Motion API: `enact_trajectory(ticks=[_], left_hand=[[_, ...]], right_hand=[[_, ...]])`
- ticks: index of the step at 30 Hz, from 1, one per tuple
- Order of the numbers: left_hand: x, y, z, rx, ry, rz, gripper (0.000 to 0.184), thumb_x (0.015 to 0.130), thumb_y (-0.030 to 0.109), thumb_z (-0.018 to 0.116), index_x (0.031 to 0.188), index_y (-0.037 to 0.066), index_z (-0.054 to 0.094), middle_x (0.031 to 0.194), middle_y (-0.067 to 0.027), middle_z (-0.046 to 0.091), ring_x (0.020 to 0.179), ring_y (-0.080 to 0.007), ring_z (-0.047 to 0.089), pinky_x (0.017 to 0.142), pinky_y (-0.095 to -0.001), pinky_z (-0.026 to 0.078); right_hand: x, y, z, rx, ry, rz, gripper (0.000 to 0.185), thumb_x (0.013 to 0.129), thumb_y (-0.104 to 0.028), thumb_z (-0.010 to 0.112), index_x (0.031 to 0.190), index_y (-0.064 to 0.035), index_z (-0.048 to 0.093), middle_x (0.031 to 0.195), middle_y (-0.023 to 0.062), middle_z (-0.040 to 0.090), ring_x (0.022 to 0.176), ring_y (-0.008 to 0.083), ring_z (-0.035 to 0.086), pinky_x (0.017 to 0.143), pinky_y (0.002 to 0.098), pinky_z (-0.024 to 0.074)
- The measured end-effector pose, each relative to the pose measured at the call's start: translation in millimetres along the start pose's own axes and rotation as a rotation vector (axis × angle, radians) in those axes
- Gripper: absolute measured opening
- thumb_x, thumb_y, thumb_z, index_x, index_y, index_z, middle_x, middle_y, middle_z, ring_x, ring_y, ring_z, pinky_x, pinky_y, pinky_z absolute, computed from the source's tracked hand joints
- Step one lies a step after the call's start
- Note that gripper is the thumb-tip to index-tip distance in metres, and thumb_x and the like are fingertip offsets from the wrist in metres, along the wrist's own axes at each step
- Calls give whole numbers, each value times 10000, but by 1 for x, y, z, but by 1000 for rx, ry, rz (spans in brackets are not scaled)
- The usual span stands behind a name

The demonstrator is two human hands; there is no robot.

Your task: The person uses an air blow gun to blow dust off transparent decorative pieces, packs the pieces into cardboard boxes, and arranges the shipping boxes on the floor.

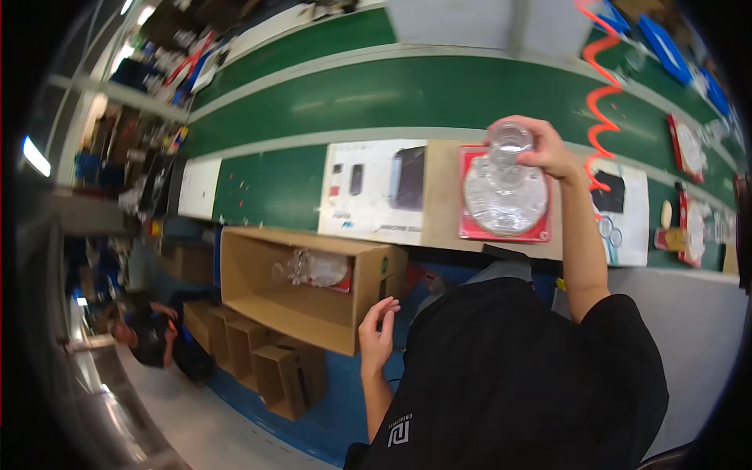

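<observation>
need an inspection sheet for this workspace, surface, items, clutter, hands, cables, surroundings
Surface: green worktop; a printed cardboard sheet lies on it.
Work items: clear round dish over a red card; clear cup-like part above, joint unclear. An open carton holds similar clear pieces.
Clutter: small red bits; dark square piece.
Hands: right hand has its fingers around the cup-like part; left hand is open beside the carton, holding nothing visible.
Cables: orange coiled line.
Surroundings: another person; more cartons.
</observation>
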State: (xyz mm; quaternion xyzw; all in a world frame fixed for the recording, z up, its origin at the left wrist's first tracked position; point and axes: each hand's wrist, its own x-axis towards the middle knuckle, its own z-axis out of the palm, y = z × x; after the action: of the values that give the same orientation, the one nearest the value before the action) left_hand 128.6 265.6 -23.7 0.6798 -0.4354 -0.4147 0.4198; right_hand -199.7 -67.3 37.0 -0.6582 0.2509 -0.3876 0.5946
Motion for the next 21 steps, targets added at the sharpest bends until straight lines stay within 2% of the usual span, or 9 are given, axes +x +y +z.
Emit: enact_trajectory(ticks=[1,3,6,8,11,14,15,18,21], left_hand=[[-9,8,-19,-39,72,5,235,949,-9,508,1165,-24,600,1061,-109,672,961,-171,652,854,-279,499],[-29,34,-52,-34,226,2,204,923,-30,523,1096,-21,631,1006,-102,674,891,-172,658,809,-278,503],[-55,25,-90,96,490,155,198,917,-31,524,1081,-18,634,990,-103,672,869,-179,652,780,-277,499],[-67,9,-103,202,632,142,201,920,-5,528,1093,-11,628,1080,-112,642,1003,-208,607,848,-305,468],[-71,0,-105,316,787,65,248,928,34,534,1168,-2,585,1212,-122,576,1142,-217,538,931,-333,426],[-69,-23,-93,216,886,-38,377,927,83,565,1290,7,498,1331,-146,486,1229,-253,476,978,-362,398],[-65,-36,-87,186,913,-39,424,928,95,571,1328,8,460,1355,-153,459,1242,-261,466,980,-367,398],[-56,-52,-73,89,888,-99,632,922,119,592,1448,-12,268,1448,-208,344,1320,-326,391,1055,-400,342],[-39,-50,-66,26,882,-133,782,908,116,600,1498,-21,104,1516,-257,229,1401,-388,272,1143,-411,245]], right_hand=[[8,0,9,-58,33,4,746,691,-493,818,1184,21,598,1051,97,686,1006,176,638,937,330,475],[24,12,22,-146,156,-22,624,763,-401,792,1169,31,599,1032,95,691,1002,166,635,913,312,482],[46,15,66,-169,558,-66,506,811,-256,771,1182,34,584,1052,91,680,980,168,634,884,304,486],[52,18,97,-159,876,-137,545,810,-206,774,1241,33,540,1097,94,660,1002,169,618,880,304,481],[56,46,125,-540,843,-189,697,776,-207,808,1350,-30,453,1104,84,633,1013,168,595,843,311,482],[81,7,147,-764,473,-169,744,755,-217,819,1356,-56,410,1152,107,611,1066,179,577,872,332,478],[93,9,152,-617,385,-161,614,755,-172,807,1259,-47,479,1137,100,626,1054,179,589,895,322,474],[123,19,164,-435,156,-184,526,759,-108,793,1198,-30,514,1120,92,635,1008,178,618,886,306,487],[149,10,187,-384,129,-308,461,758,-23,766,1158,-25,537,1100,95,636,942,165,647,832,298,517]])
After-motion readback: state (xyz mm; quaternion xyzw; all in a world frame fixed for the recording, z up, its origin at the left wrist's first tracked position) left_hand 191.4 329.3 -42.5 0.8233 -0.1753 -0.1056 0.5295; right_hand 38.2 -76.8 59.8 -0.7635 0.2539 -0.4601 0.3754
